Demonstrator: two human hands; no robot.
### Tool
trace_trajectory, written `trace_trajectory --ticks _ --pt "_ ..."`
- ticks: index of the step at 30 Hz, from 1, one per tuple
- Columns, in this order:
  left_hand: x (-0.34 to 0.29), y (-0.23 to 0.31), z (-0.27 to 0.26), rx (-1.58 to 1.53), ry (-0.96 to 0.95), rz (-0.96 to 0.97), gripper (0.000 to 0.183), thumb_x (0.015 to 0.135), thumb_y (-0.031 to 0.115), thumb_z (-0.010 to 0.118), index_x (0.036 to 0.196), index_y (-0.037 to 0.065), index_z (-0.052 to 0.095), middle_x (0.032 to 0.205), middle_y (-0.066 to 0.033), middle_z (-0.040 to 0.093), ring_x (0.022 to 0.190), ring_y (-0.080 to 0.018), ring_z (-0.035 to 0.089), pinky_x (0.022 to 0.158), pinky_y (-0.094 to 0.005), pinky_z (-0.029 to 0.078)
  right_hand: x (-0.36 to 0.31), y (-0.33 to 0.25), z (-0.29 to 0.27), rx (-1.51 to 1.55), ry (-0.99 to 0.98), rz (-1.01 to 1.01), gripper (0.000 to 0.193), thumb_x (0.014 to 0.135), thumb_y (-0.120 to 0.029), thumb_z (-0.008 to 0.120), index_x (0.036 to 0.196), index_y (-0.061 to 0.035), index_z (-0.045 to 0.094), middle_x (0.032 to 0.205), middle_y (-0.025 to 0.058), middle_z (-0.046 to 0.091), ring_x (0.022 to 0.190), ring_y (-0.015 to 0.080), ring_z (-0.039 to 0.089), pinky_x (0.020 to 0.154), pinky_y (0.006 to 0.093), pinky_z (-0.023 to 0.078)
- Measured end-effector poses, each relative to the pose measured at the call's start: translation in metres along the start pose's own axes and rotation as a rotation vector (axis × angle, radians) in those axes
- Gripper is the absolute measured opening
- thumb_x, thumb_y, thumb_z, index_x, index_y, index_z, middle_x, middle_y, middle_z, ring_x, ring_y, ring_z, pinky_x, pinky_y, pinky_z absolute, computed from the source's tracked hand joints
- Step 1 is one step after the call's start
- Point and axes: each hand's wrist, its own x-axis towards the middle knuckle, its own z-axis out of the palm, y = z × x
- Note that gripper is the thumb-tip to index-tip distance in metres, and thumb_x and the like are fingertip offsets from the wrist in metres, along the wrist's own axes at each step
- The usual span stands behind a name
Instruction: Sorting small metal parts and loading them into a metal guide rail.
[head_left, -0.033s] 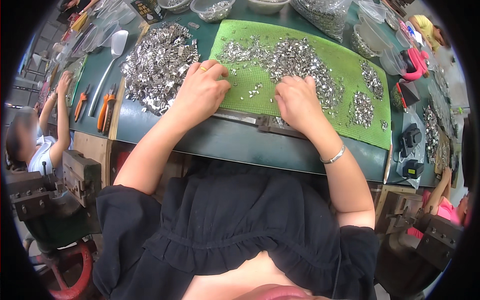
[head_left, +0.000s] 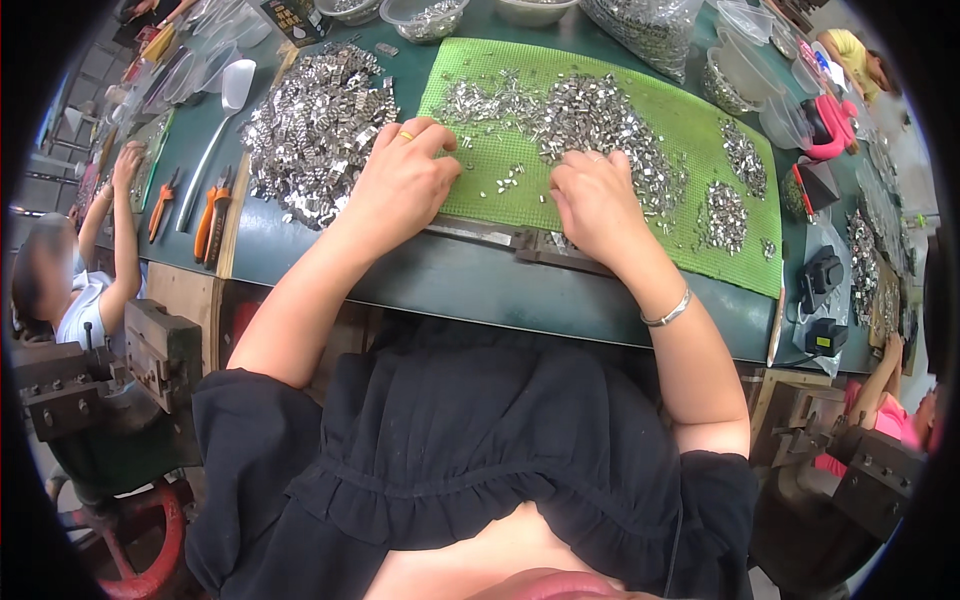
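My left hand (head_left: pixel 408 178), with a gold ring, is curled over the left edge of a green textured mat (head_left: pixel 505 215). Its fingertips point down and hide whatever they may hold. Beside it rises a large heap of linked silver metal pieces (head_left: pixel 315 140). Closed in a pinch, my right hand (head_left: pixel 600 205) is at the mat's front edge, by a dark metal bar (head_left: pixel 560 253); anything between its fingers is hidden. A pile of small silver metal pieces (head_left: pixel 600 115) lies just beyond it. Several tiny loose bits (head_left: pixel 508 180) are scattered between my hands.
Orange-handled pliers (head_left: pixel 212 225) and a long metal scoop (head_left: pixel 215 130) lie at left. Clear plastic bowls (head_left: pixel 425 20) and a bag of metal pieces (head_left: pixel 650 35) stand at the back. Smaller piles (head_left: pixel 725 218) are on the mat's right. Bench vises (head_left: pixel 165 350) flank me; other people work on both sides.
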Motion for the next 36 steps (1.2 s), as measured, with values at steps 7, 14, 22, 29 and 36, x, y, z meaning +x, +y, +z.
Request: trace_trajectory --ticks 7,14,22,29,36 --pt "0.009 0.024 0.004 0.052 -0.031 -0.13 0.007 0.081 0.005 0.066 0.088 0.006 0.064 0.103 -0.0054 0.059 0.105 -0.0275 0.054 0.09 -0.0416 0.04 -0.003 0.0 -0.007 0.012 -0.005 0.001 0.012 0.073 0.003 0.06 0.08 -0.0067 0.062 0.085 0.008 0.061 0.088 0.0281 0.06 0.081 0.0425 0.037" --pt "0.03 0.089 0.018 -0.458 -0.045 0.102 0.012 0.078 0.006 0.069 0.089 0.007 0.064 0.099 -0.0048 0.063 0.101 -0.0258 0.057 0.088 -0.0403 0.039 -0.059 0.0 -0.038 0.308 0.173 0.082 0.013 0.079 0.004 0.058 0.088 -0.0032 0.053 0.089 0.0129 0.053 0.087 0.0339 0.054 0.075 0.0423 0.041" --pt "0.04 0.089 0.029 -0.467 -0.159 0.105 0.008 0.078 0.008 0.066 0.086 0.008 0.067 0.09 -0.0049 0.064 0.095 -0.0254 0.059 0.083 -0.0422 0.038 -0.078 -0.019 -0.019 0.216 0.223 0.121 0.013 0.076 0.0 0.063 0.087 -0.0043 0.057 0.097 0.0111 0.056 0.091 0.0315 0.055 0.076 0.0408 0.043" --pt "0.031 0.091 0.035 -0.415 -0.029 0.122 0.01 0.075 0.009 0.068 0.086 0.01 0.067 0.088 -0.0019 0.062 0.093 -0.0235 0.058 0.082 -0.0422 0.038 -0.072 -0.023 -0.023 0.197 0.154 0.148 0.013 0.076 0.001 0.063 0.085 -0.0046 0.056 0.092 0.0108 0.055 0.088 0.0317 0.054 0.075 0.0419 0.042" --pt "0.017 0.073 0.017 -0.325 0.021 0.15 0.029 0.078 0.017 0.075 0.104 0.012 0.067 0.104 -0.0018 0.064 0.106 -0.0219 0.058 0.092 -0.0437 0.036 -0.061 -0.012 -0.037 0.524 0.042 0.33 0.015 0.074 0.001 0.069 0.082 -0.0018 0.056 0.081 0.0128 0.057 0.08 0.0333 0.057 0.07 0.0411 0.044"
